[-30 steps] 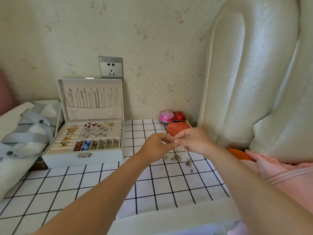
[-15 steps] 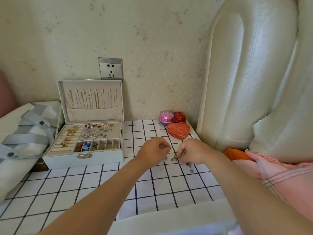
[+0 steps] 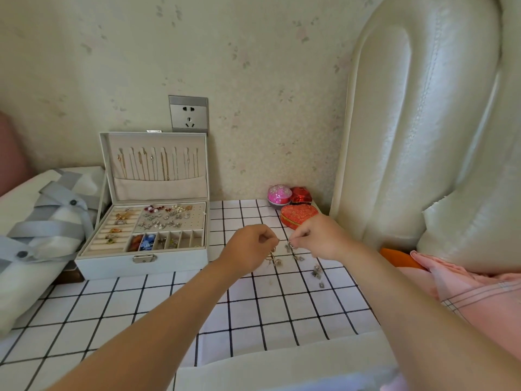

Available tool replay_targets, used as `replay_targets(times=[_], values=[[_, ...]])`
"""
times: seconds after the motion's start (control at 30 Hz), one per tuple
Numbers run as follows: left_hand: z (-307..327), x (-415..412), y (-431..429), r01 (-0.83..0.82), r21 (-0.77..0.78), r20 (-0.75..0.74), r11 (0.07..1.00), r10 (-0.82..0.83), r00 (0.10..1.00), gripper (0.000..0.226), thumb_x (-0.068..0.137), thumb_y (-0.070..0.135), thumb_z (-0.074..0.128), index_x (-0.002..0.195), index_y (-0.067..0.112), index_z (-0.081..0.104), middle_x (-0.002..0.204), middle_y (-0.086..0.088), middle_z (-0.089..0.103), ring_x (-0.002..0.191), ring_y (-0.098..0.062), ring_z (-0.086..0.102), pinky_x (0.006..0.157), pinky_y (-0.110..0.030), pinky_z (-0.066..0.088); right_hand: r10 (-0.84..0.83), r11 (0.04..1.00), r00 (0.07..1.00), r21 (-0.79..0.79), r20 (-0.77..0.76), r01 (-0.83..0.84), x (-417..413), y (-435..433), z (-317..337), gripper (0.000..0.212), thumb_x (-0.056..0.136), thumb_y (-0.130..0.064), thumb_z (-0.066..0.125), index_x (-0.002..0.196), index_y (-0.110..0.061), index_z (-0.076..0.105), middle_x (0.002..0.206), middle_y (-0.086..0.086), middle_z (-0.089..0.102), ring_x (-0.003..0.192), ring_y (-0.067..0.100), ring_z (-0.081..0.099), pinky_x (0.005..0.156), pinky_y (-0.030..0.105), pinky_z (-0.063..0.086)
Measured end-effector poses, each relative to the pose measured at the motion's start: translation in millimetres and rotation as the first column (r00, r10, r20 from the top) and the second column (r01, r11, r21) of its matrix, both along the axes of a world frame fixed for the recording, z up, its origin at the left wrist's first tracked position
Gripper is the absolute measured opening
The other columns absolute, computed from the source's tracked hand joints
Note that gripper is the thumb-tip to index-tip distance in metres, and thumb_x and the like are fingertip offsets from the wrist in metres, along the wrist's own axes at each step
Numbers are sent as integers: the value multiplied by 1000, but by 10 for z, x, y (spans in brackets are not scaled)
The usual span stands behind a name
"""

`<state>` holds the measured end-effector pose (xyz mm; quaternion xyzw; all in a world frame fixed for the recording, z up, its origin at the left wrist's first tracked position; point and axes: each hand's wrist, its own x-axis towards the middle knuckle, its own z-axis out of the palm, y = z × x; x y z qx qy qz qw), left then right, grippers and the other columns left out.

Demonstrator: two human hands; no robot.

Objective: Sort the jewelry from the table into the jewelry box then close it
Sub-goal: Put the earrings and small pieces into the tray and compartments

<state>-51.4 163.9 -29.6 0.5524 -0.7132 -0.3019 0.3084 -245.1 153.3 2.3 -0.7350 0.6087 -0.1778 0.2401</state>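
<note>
Your hands have dropped to the scattered earrings [image 3: 293,256] — right hand [image 3: 321,238] pinching one, left hand [image 3: 251,246] pinched, contents unclear — jewelry box [image 3: 146,235] open, sorting unfinished

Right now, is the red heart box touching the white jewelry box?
Apart. The head view shows bare checkered cloth between the red heart box and the white jewelry box.

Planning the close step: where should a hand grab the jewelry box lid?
Take the lid by its top edge, near the middle, coming from above and in front. It stands upright at the back of the jewelry box, hinged low, so that free edge swings it shut.
</note>
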Motion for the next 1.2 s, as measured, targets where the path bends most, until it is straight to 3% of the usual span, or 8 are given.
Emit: replay_targets(times=[0.1, 0.2, 0.33, 0.43, 0.7, 1.0, 1.1, 1.2], values=[[83, 115, 10, -18, -32, -37, 999, 17, 999, 11, 94, 28, 61, 87, 25, 69, 79, 9, 70, 70, -2, 60, 64, -16, 43, -7, 999, 991, -43, 136, 13, 142, 21, 134, 8, 89, -18, 72, 89, -20, 80, 77, -12, 72, 46, -10, 54, 49, 6, 40], [182, 276, 30, -39, -48, -99, 998, 34, 995, 10, 93, 26, 63, 86, 24, 70, 78, 7, 71, 70, -5, 63, 69, -22, 51, -21, 999, 974, -32, 225, 29, 310, 38, 239, 9, 91, -22, 70, 86, -23, 77, 62, -18, 67, 46, -7, 55, 50, 13, 41], [317, 575, 62, -62, -91, -141, 994, 49, 989, 10, 93, 22, 64, 85, 22, 70, 77, 7, 71, 72, -7, 65, 75, -28, 54, -14, 1000, 949, 10, 316, 11, 590, 52, 342, 9, 92, -27, 67, 88, -25, 75, 78, -3, 76, 55, 12, 66, 48, 25, 44], [401, 829, 102, -93, -111, -142, 989, 77, 987, 10, 92, 23, 64, 84, 23, 69, 78, 4, 71, 75, -14, 66, 76, -32, 55, 15, 998, 913, 57, 407, -42, 825, 63, 396, 9, 94, -24, 67, 95, -19, 74, 86, -7, 78, 56, 14, 65, 47, 25, 44], [546, 1464, 167, -177, -112, -139, 978, 161, 977, 10, 94, 23, 62, 86, 24, 69, 79, 2, 72, 73, -16, 67, 73, -30, 55, -5, 991, 842, 116, 539, -68, 1459, 11, 383, 7, 94, -15, 66, 97, -10, 71, 90, 5, 77, 62, 20, 70, 47, 26, 49], [560, 1891, 36, -234, 15, -269, 972, 229, 935, 5, 92, 18, 66, 90, 17, 70, 81, 2, 74, 69, -14, 70, 81, -39, 60, -38, 999, 864, -13, 501, 52, 1964, -277, 211, 6, 90, -13, 71, 87, -18, 72, 86, 2, 76, 51, 19, 67, 41, 21, 44], [570, 1957, 22, -222, 52, -311, 974, 227, 923, 5, 93, 16, 65, 94, 14, 70, 84, -2, 74, 70, -15, 70, 78, -37, 61, -17, 995, 886, -78, 464, 60, 2067, -370, 121, 9, 88, -10, 73, 86, -19, 72, 88, 5, 75, 44, 11, 62, 47, 22, 49], [597, 1971, 26, -205, 88, -381, 975, 223, 897, 4, 92, 14, 66, 95, 14, 70, 87, -5, 74, 73, -17, 72, 75, -32, 61, -6, 988, 929, -139, 371, 61, 2128, -436, 19, 14, 85, -17, 77, 80, -29, 71, 84, -3, 74, 56, 7, 64, 60, 32, 57]])
